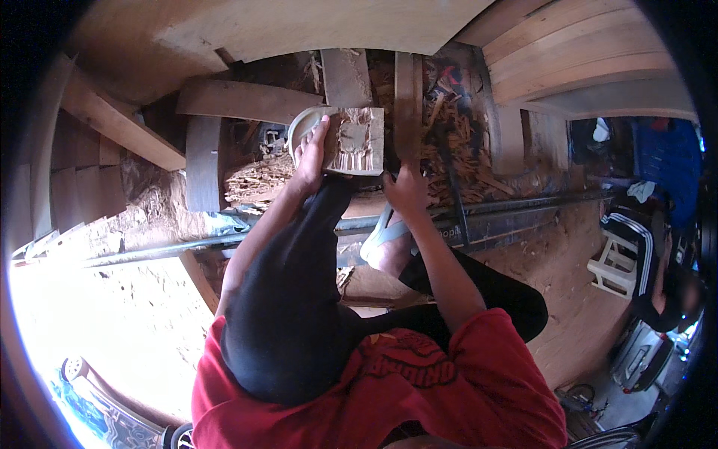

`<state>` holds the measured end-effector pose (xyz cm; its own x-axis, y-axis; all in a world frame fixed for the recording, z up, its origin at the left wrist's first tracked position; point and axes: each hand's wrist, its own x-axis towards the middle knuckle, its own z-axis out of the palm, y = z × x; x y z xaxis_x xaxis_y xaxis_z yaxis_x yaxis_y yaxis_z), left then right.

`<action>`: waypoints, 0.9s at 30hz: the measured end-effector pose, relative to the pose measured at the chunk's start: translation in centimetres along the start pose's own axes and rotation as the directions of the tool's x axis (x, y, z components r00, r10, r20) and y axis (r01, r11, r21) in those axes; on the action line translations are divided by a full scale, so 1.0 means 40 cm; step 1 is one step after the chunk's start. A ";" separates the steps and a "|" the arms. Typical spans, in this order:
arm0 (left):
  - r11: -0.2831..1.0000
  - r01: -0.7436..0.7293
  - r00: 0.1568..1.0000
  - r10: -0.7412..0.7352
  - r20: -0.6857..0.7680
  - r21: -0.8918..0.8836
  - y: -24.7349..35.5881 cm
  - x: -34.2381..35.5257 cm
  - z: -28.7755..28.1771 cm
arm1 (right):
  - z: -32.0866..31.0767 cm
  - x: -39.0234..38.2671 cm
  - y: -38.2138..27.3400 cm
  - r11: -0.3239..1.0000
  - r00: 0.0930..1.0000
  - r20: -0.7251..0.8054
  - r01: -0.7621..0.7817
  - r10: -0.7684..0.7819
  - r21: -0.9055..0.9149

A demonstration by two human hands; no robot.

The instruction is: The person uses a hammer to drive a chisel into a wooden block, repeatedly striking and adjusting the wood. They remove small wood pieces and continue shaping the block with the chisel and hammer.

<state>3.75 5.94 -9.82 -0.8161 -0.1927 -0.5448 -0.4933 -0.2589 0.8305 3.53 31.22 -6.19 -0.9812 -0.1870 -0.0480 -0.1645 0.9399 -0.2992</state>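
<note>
My left hand point(313, 156) grips a pale wooden block point(360, 135) by its rounded left end, fingers lying over its upper face. The block has a raised curved rim at the left. A rough square is carved into its right part, with chisel-like grooves along the lower edge. My right hand point(407, 188) is closed just beyond the block's lower right corner. What sits inside that fist is hidden. Right behind it stands an upright wooden piece point(407, 105); whether the hand touches it I cannot tell. My bent knee point(329, 206) is under the block.
Wood shavings point(449, 142) pile up behind the block. Several planks point(247, 99) lie around at the left and back. A long metal bar point(523, 202) crosses in front of them. At the far right another person point(636, 239) is beside a white plastic stool point(615, 266).
</note>
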 end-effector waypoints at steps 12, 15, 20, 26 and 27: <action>0.998 -0.020 1.000 0.020 0.002 0.052 0.028 -0.017 0.005 | 0.141 0.011 -0.050 0.756 0.973 -0.060 0.213 -0.225 0.619; 0.973 -0.001 0.999 0.013 -0.050 0.232 0.048 -0.035 0.014 | 0.101 0.042 -0.051 0.724 0.968 -0.251 0.191 -0.027 0.662; 0.820 -0.101 0.988 0.149 -0.040 0.564 0.041 -0.042 0.020 | -0.127 0.070 -0.113 0.724 0.927 -0.318 0.358 -0.199 0.589; 0.570 -0.300 0.907 0.419 0.044 0.765 -0.013 -0.012 0.021 | -0.176 0.106 -0.262 0.773 0.789 -0.311 0.600 -0.530 0.205; 0.579 -0.280 0.910 0.413 0.020 0.766 -0.021 -0.012 0.019 | -0.163 0.109 -0.265 0.777 0.791 -0.310 0.596 -0.527 0.200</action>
<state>4.35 6.97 -10.17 -0.9528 -0.2636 -0.1503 -0.2879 0.6285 0.7226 0.34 22.30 2.99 -0.7208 -0.5548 0.4154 -0.6929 0.5622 -0.4515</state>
